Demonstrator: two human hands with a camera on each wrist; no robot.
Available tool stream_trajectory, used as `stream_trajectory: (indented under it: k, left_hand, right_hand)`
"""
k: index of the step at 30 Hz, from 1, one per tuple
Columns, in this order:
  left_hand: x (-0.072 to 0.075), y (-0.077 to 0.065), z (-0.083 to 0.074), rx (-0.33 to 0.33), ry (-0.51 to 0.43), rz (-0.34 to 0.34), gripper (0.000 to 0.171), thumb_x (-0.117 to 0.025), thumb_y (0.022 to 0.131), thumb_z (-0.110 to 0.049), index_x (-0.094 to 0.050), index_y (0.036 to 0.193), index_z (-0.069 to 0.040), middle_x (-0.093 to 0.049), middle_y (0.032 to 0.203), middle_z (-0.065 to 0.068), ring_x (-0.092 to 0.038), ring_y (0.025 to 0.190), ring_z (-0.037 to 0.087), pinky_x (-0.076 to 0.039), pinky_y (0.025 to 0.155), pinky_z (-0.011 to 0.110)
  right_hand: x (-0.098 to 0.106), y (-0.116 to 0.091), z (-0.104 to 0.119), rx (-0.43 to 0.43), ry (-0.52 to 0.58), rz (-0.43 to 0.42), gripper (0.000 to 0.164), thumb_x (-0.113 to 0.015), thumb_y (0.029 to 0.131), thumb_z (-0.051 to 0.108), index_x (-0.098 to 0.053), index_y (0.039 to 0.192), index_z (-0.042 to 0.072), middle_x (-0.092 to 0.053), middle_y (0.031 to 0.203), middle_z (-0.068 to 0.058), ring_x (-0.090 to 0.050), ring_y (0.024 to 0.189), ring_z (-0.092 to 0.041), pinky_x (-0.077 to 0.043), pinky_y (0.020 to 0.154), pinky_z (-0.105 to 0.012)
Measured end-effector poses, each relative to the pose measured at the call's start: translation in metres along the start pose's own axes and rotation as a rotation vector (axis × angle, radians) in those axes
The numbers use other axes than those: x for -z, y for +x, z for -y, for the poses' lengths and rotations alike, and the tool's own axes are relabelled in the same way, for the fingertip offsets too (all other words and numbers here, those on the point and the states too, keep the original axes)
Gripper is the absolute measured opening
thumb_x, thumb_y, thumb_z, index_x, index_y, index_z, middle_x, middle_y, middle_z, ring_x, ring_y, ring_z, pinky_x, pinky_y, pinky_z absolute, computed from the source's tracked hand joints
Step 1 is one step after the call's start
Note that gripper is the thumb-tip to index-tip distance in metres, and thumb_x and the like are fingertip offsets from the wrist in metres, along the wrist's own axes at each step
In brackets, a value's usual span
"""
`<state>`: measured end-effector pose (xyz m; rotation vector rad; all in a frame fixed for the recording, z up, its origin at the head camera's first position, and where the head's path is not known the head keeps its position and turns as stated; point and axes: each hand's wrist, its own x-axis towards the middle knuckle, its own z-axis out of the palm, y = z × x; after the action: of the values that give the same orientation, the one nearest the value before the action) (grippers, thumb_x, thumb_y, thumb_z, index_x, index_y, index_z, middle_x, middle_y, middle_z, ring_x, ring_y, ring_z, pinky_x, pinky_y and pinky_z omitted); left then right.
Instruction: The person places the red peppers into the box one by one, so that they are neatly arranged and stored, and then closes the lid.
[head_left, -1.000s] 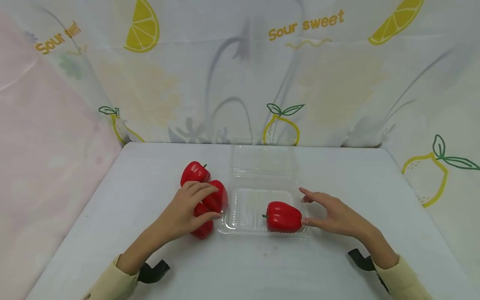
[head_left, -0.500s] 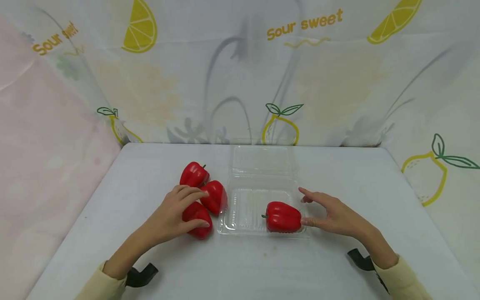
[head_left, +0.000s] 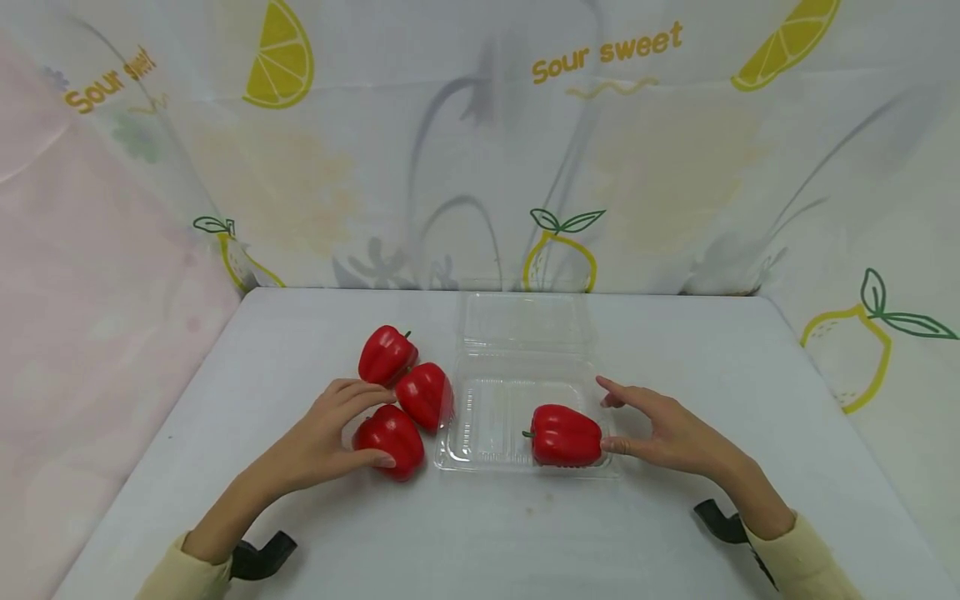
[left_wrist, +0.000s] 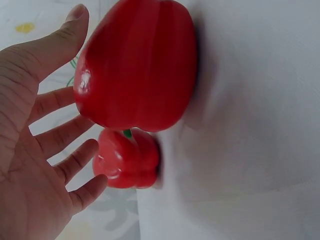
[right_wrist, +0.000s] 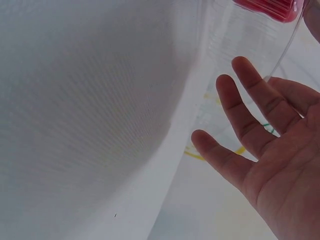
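Note:
My left hand [head_left: 321, 437] is spread around the left side of the nearest red bell pepper [head_left: 396, 443], its thumb in front and fingers behind. In the left wrist view that bell pepper [left_wrist: 145, 65] stands before the relaxed fingers [left_wrist: 60, 137]. Two more lie beyond it, a middle bell pepper [head_left: 426, 395] and a back bell pepper [head_left: 386, 354]. A clear plastic clamshell box [head_left: 483, 417] stands with its lid folded back, holding one bell pepper [head_left: 566, 436] on its side at the front right. My right hand [head_left: 671, 432] rests with loose fingers at the box's right edge, thumb near that pepper.
The clear lid [head_left: 525, 321] lies flat toward the back of the white table [head_left: 675, 550]. Behind the table hangs a lemon-print cloth [head_left: 450, 150]. A black curved piece [head_left: 262, 557] shows at my left wrist, another black piece [head_left: 720, 521] at my right.
My left hand has drawn back to the left, away from the middle bell pepper and toward the nearest one, uncovering more of both. My right hand and the boxed pepper have stayed put.

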<state>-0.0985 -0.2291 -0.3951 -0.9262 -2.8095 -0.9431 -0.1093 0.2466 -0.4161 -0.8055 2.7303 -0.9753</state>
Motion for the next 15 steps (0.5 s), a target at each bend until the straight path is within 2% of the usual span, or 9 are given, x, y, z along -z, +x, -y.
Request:
stream_trajectory:
  k: [5, 11, 15]
  left_hand:
    - [0.001, -0.003, 0.008, 0.007, -0.070, 0.023, 0.074, -0.092, 0.067, -0.035, -0.059, 0.132, -0.017, -0.055, 0.130, -0.006, -0.043, 0.123, 0.018, -0.056, 0.080, 0.046]
    - [0.001, -0.007, 0.018, 0.082, -0.215, 0.080, 0.074, -0.091, 0.069, -0.030, -0.057, 0.134, -0.022, -0.054, 0.130, -0.008, -0.042, 0.123, 0.017, -0.056, 0.082, 0.044]
    - [0.001, -0.008, 0.024, 0.102, -0.285, 0.104, 0.074, -0.090, 0.070, -0.027, -0.056, 0.136, -0.025, -0.053, 0.132, -0.008, -0.044, 0.124, 0.016, -0.053, 0.087, 0.050]
  right_hand:
    - [-0.001, 0.000, -0.001, 0.000, 0.009, -0.002, 0.081, -0.078, 0.084, 0.040, -0.041, 0.149, 0.007, -0.062, 0.121, -0.001, -0.058, 0.111, -0.023, -0.054, 0.086, -0.048]
    - [-0.001, -0.001, -0.002, 0.006, 0.010, -0.004, 0.081, -0.077, 0.084, 0.040, -0.042, 0.149, 0.007, -0.062, 0.121, -0.001, -0.059, 0.111, -0.022, -0.053, 0.086, -0.048]
    - [-0.001, -0.001, -0.002, 0.004, 0.013, -0.004, 0.081, -0.077, 0.084, 0.040, -0.041, 0.149, 0.007, -0.062, 0.121, -0.002, -0.058, 0.111, -0.023, -0.053, 0.086, -0.049]
